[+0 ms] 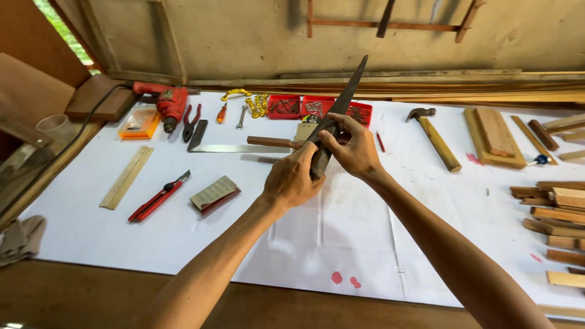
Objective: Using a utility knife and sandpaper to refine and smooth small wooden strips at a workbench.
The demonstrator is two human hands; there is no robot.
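A long dark metal file [347, 91] with a rough dark handle is held up over the white-covered bench [317, 244], its tip pointing up and to the right. My left hand [292, 180] is wrapped around the handle end. Just above it, my right hand [353, 149] pinches the lower part of the blade between thumb and fingers. Both hands sit close together above the middle of the bench.
A red drill [167, 100], pliers [190, 120], a try square [244, 146], red cutters [159, 196], a sanding block [214, 193], a wooden ruler [127, 176], red nail trays [317, 107], a hammer [436, 137] and wood offcuts [557, 213] lie around.
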